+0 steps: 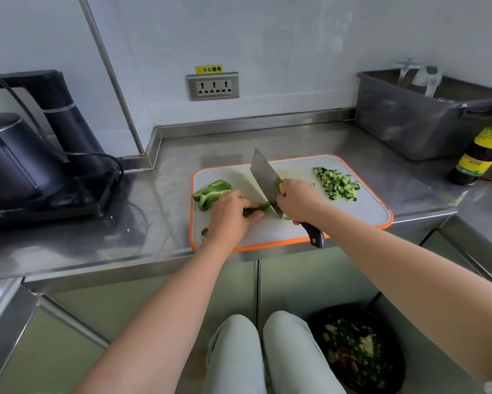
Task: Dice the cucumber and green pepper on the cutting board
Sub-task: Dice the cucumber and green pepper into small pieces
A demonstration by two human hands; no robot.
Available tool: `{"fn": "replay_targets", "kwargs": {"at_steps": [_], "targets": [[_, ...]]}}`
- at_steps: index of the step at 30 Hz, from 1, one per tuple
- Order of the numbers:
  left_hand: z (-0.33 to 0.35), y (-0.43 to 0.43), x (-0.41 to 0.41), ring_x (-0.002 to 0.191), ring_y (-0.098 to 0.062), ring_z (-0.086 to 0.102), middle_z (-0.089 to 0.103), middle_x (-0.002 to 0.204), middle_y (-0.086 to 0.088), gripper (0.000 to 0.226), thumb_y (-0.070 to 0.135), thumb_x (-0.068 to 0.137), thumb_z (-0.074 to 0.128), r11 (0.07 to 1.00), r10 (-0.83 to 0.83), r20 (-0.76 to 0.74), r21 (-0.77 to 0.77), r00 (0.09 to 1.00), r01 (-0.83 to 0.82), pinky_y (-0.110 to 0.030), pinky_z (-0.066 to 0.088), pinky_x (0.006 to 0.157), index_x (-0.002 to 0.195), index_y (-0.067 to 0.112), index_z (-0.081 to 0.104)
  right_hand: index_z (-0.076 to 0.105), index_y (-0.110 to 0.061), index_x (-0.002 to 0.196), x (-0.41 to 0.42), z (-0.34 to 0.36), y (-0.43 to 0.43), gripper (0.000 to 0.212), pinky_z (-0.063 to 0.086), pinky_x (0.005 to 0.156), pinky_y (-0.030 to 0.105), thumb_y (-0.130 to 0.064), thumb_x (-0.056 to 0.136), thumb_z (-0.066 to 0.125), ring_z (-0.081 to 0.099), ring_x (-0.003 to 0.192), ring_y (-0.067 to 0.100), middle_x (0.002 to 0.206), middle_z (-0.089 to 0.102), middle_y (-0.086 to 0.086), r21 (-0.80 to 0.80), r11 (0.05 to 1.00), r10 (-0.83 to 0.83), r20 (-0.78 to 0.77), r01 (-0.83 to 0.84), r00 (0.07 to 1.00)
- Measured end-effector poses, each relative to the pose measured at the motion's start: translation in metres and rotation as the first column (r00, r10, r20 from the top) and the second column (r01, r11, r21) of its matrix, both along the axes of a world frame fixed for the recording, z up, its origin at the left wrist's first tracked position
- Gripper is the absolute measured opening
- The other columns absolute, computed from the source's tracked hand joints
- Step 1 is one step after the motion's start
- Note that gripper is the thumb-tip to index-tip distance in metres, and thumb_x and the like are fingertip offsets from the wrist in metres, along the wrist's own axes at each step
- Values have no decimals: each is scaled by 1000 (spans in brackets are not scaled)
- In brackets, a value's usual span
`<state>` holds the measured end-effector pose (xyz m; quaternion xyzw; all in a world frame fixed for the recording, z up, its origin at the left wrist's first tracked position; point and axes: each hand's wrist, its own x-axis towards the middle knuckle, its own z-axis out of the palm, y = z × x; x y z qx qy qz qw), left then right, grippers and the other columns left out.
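Your left hand (230,215) lies on the near-left part of the cutting board (361,211), its fingers curled down over a strip of green pepper (258,208) and pinning it to the board. Your right hand (298,199) is wrapped around the handle of the cleaver (263,177). The dark end of the handle sticks out below your palm, past the board's orange rim. The blade tilts up and away from you, and its near end meets the pepper strip just beside your left fingertips.

The rest of the green pepper (210,193), in large uncut pieces, sits at the board's left edge, just beyond your left hand. The diced cucumber (337,183) is heaped at the far-right part of the board, well apart from the blade. A small pale green bit shows at the heel of the blade beneath your right hand, but you cannot tell what it is.

The board rests on the steel surface (153,211), near its front edge. A black kettle (14,160) on its base stands at the left, a grey tub (415,118) is at the far right, and a dark bottle (483,149) with a yellow label stands beside the tub. A wall socket (213,86) is behind the board. A round bin (355,351) holding green scraps stands on the floor by your right knee.
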<state>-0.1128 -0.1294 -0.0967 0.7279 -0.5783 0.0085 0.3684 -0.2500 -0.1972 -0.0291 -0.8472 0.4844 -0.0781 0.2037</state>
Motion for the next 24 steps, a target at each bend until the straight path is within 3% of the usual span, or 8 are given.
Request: {"fn": "replay_targets", "kwargs": {"at_steps": [5,9,14,19,24], "targets": [[2,0,-1,83,-23,55,61,80,-3,22,29,75,79,1000,-1,-11,-6,1000,1,-25,31,67,93,17,78,41,-4,87,-6,16,-1,7,33,34,19,-3,91,36,53,41,22,69,50,11,44,999,25,16,-26,1000],[1,-1,0,86,-23,57,65,85,-2,21,31,74,79,1000,-24,-36,-11,999,23,-29,40,72,92,20,78,44,-3,83,-4,22,4,8,33,36,19,0,88,38,52,37,20,65,53,13,89,994,71,-125,-60,990],[1,0,1,82,-26,57,64,81,-5,19,24,73,80,1000,-19,-7,-21,1000,19,-30,38,67,90,17,78,47,0,93,3,13,11,10,34,38,19,0,88,38,51,38,21,72,54,15,66,996,65,-133,-56,989],[0,1,1,81,-24,55,62,80,-3,20,24,73,80,999,-18,-18,-28,1000,17,-24,30,65,91,16,78,41,-4,92,5,1,5,4,35,39,22,-5,92,37,52,39,21,70,47,9,22,1000,1,-24,-1,1000],[1,1,0,84,-23,56,64,82,-5,21,26,75,79,999,-25,-31,-24,999,24,-25,34,68,93,17,78,40,-3,91,-2,8,0,5,37,39,24,-4,91,36,54,42,24,72,50,12,39,999,-16,39,14,999]]}}
